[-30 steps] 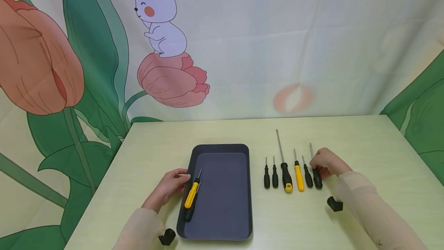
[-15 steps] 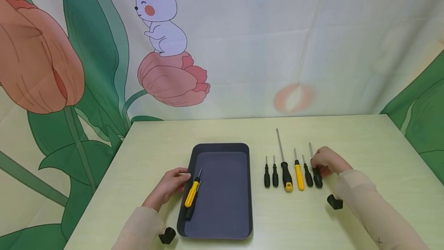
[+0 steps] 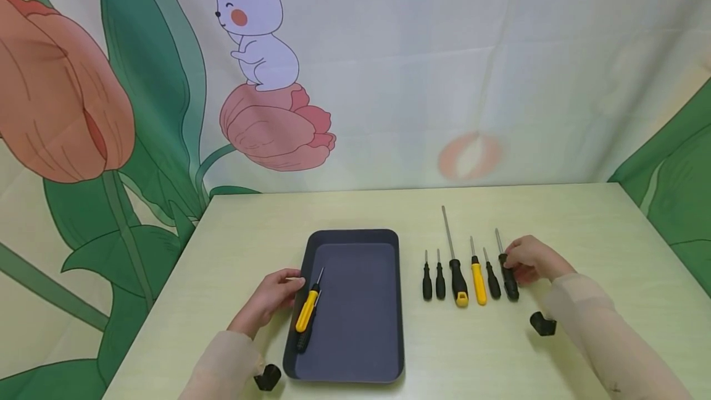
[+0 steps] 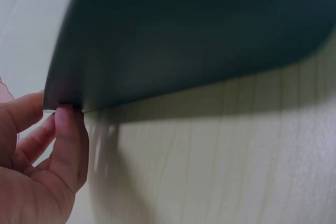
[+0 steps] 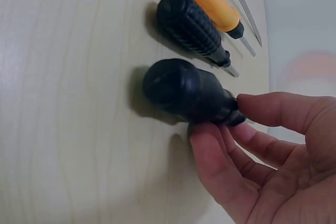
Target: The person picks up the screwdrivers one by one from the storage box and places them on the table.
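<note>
At the right end of a row of tools, my right hand (image 3: 534, 259) pinches a black-handled screwdriver (image 3: 510, 284) near the top of its handle. In the right wrist view, the thumb and fingers lie on either side of that black handle (image 5: 181, 88). My left hand (image 3: 269, 299) holds the left rim of a dark grey tray (image 3: 361, 307); the left wrist view has the fingertips at the tray's edge (image 4: 184, 40). Along the tray's left side lie a yellow-handled screwdriver (image 3: 307, 313) and, partly covered by it, a black-handled one (image 3: 303, 342).
Left of the gripped screwdriver lie a small black screwdriver (image 3: 493, 283), a yellow one (image 3: 479, 284), a long black one with a yellow end (image 3: 458, 276), and two small black ones (image 3: 440, 283). A printed curtain (image 3: 389, 79) hangs behind the table (image 3: 250, 221).
The right hand has shifted slightly right, and the handle of the black screwdriver has swung a little right with it. The left hand and tray stay in place.
</note>
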A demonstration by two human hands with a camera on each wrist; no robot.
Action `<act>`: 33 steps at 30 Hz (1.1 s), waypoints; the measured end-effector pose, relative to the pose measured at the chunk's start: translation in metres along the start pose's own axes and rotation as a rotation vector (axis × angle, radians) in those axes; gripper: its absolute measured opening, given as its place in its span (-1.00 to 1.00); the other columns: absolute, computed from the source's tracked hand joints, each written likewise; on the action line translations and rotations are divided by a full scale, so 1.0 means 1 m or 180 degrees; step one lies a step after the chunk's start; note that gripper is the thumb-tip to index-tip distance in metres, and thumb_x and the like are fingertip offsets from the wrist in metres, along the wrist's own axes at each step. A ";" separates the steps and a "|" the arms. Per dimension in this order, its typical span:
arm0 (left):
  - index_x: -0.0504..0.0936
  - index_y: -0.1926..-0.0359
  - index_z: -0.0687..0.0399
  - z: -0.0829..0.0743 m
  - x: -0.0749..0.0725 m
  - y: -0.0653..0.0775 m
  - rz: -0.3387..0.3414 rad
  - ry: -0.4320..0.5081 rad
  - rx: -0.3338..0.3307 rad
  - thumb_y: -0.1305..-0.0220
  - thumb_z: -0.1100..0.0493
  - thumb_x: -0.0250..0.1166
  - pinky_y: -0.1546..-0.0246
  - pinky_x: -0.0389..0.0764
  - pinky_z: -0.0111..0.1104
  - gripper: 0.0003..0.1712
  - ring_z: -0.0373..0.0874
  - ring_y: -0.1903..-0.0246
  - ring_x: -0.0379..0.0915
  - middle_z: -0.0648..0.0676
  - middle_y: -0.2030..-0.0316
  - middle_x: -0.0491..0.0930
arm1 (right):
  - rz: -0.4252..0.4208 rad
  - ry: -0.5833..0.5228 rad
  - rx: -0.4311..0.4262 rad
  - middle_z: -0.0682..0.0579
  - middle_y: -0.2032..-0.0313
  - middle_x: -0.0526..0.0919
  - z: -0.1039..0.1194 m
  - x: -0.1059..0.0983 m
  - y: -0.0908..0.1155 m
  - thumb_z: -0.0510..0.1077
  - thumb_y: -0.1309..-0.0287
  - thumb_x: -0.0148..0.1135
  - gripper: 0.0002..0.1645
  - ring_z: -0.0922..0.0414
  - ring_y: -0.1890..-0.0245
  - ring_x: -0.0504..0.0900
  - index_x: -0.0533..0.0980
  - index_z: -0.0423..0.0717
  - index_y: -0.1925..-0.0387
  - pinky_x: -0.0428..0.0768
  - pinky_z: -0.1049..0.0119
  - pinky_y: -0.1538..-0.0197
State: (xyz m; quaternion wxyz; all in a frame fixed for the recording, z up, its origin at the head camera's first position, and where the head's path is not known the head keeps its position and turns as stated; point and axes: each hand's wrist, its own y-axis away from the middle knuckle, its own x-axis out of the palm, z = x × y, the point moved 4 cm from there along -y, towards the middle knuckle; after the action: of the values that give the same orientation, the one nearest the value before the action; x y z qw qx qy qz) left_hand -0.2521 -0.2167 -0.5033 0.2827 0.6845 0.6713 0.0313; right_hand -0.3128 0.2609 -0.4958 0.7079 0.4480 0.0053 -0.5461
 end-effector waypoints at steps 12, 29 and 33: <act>0.37 -0.08 0.25 0.001 0.000 -0.001 0.0005 0.0006 0.0010 -0.21 0.15 0.11 0.39 0.47 -0.43 -0.56 -0.18 0.41 0.39 0.22 0.13 0.46 | -0.0010 -0.0162 -0.0088 -0.11 0.42 0.48 -0.003 -0.008 0.011 -0.20 -0.09 0.03 -0.62 0.09 0.50 0.51 0.31 -0.37 0.09 0.57 0.26 0.36; 0.36 -0.07 0.30 0.000 0.000 0.000 0.0030 0.0056 0.0090 -0.21 0.18 0.10 0.42 0.46 -0.43 -0.57 -0.22 0.47 0.37 0.19 0.19 0.47 | -0.0009 -0.0522 -0.0363 -0.12 0.33 0.47 0.007 -0.014 0.019 -0.12 -0.17 -0.02 -0.50 0.12 0.46 0.50 0.19 -0.38 -0.04 0.55 0.29 0.34; 0.36 -0.07 0.30 0.000 0.000 0.000 0.0030 0.0059 0.0097 -0.21 0.18 0.10 0.42 0.46 -0.43 -0.57 -0.22 0.47 0.37 0.20 0.19 0.47 | 0.0010 -0.0561 -0.0441 -0.13 0.31 0.47 0.013 -0.013 0.022 -0.12 -0.18 -0.03 -0.51 0.13 0.47 0.51 0.20 -0.38 -0.03 0.55 0.28 0.33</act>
State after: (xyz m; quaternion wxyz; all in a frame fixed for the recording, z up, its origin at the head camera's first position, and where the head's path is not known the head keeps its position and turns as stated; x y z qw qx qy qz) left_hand -0.2521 -0.2165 -0.5029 0.2658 0.6916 0.6710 0.0286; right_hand -0.3069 0.2625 -0.4679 0.7357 0.3482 -0.0199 -0.5806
